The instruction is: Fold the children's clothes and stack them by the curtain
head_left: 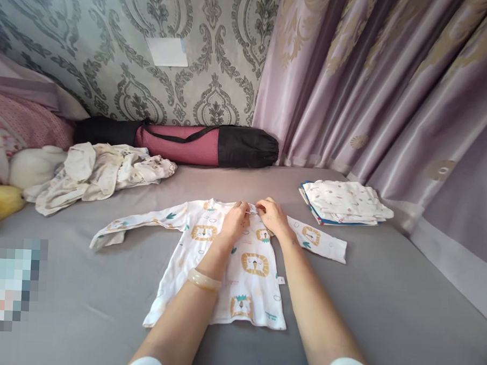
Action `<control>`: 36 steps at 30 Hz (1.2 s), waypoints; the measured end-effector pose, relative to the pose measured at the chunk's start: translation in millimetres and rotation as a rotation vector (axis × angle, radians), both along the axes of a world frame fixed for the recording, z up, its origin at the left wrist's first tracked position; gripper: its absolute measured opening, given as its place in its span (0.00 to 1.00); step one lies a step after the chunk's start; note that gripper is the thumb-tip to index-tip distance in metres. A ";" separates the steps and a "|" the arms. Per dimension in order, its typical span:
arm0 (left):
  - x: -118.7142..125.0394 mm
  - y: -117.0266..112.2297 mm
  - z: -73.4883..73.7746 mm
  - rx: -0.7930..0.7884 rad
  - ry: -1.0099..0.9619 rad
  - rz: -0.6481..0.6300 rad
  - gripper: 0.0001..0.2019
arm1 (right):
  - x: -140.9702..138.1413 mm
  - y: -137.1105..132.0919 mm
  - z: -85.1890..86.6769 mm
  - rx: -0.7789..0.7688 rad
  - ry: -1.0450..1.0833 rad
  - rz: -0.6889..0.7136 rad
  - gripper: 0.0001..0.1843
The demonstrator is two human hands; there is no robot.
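A small white long-sleeved shirt [253, 290] printed with lions and green leaves lies spread on the grey bed sheet [383, 312], its neck away from me. Both sleeves reach outward, the left one bent and crumpled near its cuff. At the neckline, right of centre, my left hand [236, 220] pinches the fabric. Close beside it my right hand [272, 216] is closed on the neck edge near the right shoulder. The fingertips partly hide the bit of collar between them. A pale bangle circles my left wrist.
Folded clothes [343, 200] are stacked at the back right. Crumpled clothes [102, 171] lie at the back left, near a white plush toy [36, 165] and a yellow one [2, 207]. A red and black rolled bag [180, 145] lies along the wall. A curtain [353, 74] hangs at right.
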State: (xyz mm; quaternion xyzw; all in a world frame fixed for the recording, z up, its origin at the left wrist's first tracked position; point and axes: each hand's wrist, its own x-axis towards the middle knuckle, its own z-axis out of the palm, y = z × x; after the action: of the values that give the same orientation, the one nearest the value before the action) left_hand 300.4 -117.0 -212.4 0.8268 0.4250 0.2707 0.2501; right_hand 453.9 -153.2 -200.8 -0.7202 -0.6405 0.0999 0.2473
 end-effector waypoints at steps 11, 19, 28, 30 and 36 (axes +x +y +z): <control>0.1 13.9 -4.2 -0.115 -0.193 -0.018 0.12 | 8.5 10.8 7.1 -0.017 0.188 -0.003 0.07; -2.0 13.1 11.5 -0.624 -0.380 -0.016 0.11 | 10.5 15.6 10.2 -0.030 0.225 0.055 0.07; -2.8 16.1 10.0 -0.787 -0.518 -0.104 0.07 | 5.3 12.3 19.7 -0.084 0.224 0.051 0.08; -4.2 15.2 11.7 -0.784 -0.502 -0.135 0.07 | 5.0 11.2 21.3 -0.096 0.226 0.065 0.08; -5.1 9.9 13.3 -0.672 -0.424 -0.195 0.06 | 6.6 10.3 20.6 -0.140 0.193 0.116 0.09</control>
State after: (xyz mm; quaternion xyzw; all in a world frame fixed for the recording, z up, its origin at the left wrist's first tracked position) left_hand 295.3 -107.1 -199.1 0.6612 0.3486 0.2564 0.6128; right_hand 460.5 -142.9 -180.2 -0.6844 -0.6458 0.2275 0.2507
